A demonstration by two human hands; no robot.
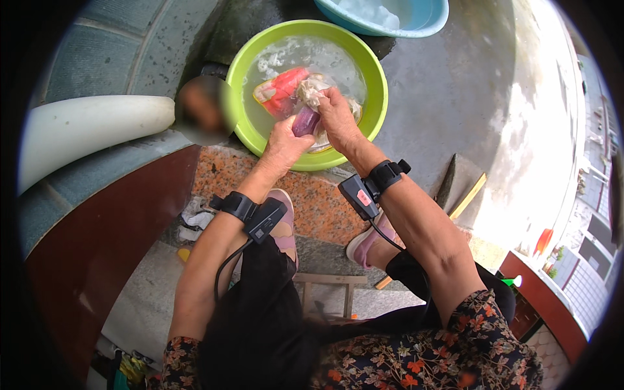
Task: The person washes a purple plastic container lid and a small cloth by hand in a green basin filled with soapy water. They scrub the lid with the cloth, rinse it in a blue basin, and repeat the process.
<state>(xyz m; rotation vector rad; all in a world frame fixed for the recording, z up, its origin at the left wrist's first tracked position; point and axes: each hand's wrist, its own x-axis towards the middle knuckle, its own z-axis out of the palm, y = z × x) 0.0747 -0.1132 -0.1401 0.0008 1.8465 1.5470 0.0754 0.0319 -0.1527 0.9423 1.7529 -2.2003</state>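
A lime-green plastic basin (379,97) holds cloudy, sudsy water. Over it, my left hand (286,140) grips a purple bar (306,122) that looks like laundry soap. My right hand (339,117) pinches a wet, bunched cream cloth (311,91) just beside the bar. Partly under water to the left of the cloth lies a red fabric piece (282,95) with yellow edging. More pale cloth shows beneath and beside my right hand, partly hidden by it.
Beyond the green basin stands a blue basin (414,24) with whitish contents. A white pipe (102,131) juts in from the left. Below the green basin is a speckled orange stone slab (229,173). Near my feet are a wooden frame (331,279), a yellow wooden strip (468,196) and crumpled white cloth (195,219).
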